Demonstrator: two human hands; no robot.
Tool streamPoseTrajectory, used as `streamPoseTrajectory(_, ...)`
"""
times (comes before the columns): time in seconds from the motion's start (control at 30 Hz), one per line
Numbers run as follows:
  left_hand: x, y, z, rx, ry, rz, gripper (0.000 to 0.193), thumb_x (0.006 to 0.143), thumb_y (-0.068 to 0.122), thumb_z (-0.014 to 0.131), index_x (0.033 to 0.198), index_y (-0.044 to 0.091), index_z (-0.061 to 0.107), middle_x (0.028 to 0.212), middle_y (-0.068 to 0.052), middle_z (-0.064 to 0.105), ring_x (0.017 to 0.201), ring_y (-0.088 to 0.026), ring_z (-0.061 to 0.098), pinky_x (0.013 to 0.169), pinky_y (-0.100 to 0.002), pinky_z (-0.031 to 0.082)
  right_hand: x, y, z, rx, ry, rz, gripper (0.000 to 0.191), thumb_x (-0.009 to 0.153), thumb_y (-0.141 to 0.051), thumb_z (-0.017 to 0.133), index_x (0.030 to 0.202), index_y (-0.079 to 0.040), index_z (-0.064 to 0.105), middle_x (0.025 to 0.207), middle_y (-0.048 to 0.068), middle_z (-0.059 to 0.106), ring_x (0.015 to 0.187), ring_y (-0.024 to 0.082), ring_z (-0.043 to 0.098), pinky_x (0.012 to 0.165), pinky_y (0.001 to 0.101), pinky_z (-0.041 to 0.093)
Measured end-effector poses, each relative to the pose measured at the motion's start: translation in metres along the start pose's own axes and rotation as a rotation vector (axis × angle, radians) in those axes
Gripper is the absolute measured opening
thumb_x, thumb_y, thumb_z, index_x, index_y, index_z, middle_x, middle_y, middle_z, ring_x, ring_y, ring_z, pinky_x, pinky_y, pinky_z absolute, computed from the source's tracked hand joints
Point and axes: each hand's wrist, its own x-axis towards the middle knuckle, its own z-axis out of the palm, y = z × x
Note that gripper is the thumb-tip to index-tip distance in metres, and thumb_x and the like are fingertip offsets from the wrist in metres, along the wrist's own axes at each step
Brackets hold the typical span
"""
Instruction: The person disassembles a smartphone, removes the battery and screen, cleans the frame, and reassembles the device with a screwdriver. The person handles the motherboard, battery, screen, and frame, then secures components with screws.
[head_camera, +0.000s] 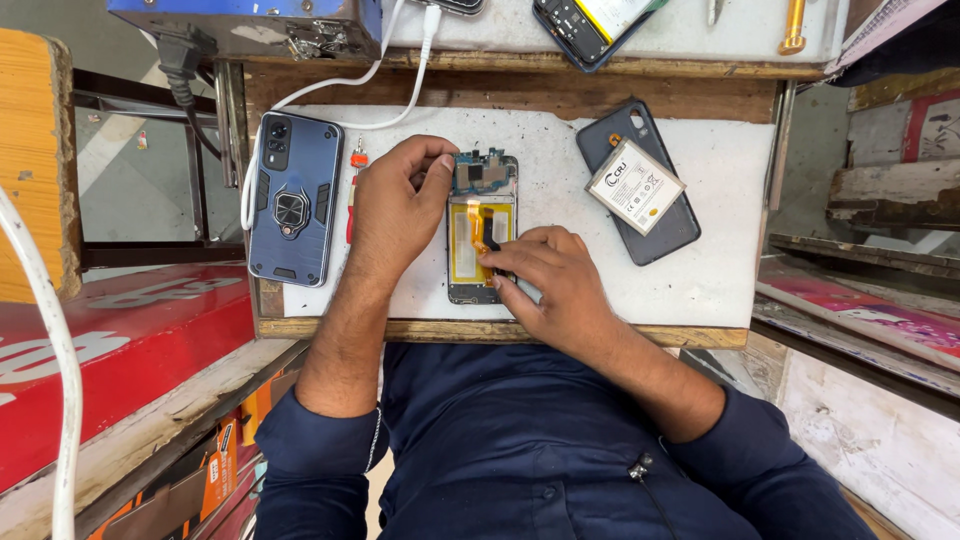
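Yellow and orange show inside the opened phone, which lies back-off in the middle of the white desk, its circuit board at the far end and an orange ribbon cable running down its centre. The left hand rests on the phone's upper left corner, fingers bent together against the frame there. The right hand covers the lower right edge, its fingers pinched on a small dark piece at the cable; what that piece is cannot be told.

To the right lies a dark grey back cover, tilted, with a white-labelled battery resting on it. To the left lies a blue phone in a rugged case with a ring holder, plugged to a white cable; a small red screwdriver sits half hidden beside the left wrist.

Along the top edge another open phone, a brass-coloured tool and a blue box are cut off. A red sign board with pale lettering fills the lower left, above orange cartons.
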Motion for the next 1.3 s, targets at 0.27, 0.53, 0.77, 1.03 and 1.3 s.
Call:
streamPoseTrajectory(0.27,0.001,-0.003,0.005,0.016,-0.017,0.010,0.017,0.100,0.015,0.065,0.112,0.005,0.073,0.093,-0.007,0.080,0.086,-0.012,0.078,0.074,-0.027,0.063,0.000,0.002,0.005,-0.029,0.013,-0.033,0.028,0.088,-0.009,0.079,0.116,-0.014,0.075,0.115,0.004,0.077,0.124,0.030,0.060,0.105,0.0420,0.048)
streamPoseTrajectory(0.53,-0.003,0.007,0.007,0.205,0.037,0.053,0.020,0.095,0.016,0.073,0.113,0.008,0.075,0.101,-0.007,0.076,0.082,-0.015,0.075,0.074,-0.032,0.060,-0.002,0.005,0.006,-0.050,0.014,-0.041,0.029,0.086,-0.008,0.077,0.114,-0.013,0.075,0.121,0.008,0.074,0.130,0.035,0.056,0.109,0.0460,0.046)
streamPoseTrajectory(0.77,-0.006,-0.001,0.002,0.289,0.050,0.159,0.025,0.100,0.013,0.069,0.124,0.009,0.072,0.110,-0.008,0.068,0.091,-0.021,0.072,0.080,-0.035,0.059,-0.001,0.001,0.005,-0.010,0.089,-0.018,0.026,0.088,-0.006,0.073,0.114,-0.011,0.073,0.135,0.012,0.066,0.132,0.033,0.057,0.111,0.0443,0.049)
streamPoseTrajectory(1.03,-0.014,-0.013,-0.001,0.279,0.004,0.197,0.024,0.101,0.007,0.064,0.124,0.010,0.073,0.118,-0.009,0.066,0.097,-0.022,0.073,0.082,-0.033,0.061,0.013,0.007,-0.016,0.223,0.069,0.230,0.044,0.097,-0.004,0.064,0.141,-0.008,0.057,0.142,0.019,0.060,0.114,0.021,0.070,0.075,0.0273,0.059)
streamPoseTrajectory(1.3,-0.016,-0.011,0.001,0.297,-0.026,0.146,0.030,0.098,0.012,0.067,0.127,0.010,0.069,0.123,-0.009,0.066,0.091,-0.021,0.073,0.079,-0.034,0.061,0.016,0.016,-0.014,0.221,0.059,0.179,0.048,0.100,0.001,0.059,0.147,-0.007,0.050,0.137,0.016,0.067,0.106,0.016,0.070,0.075,0.0250,0.059)
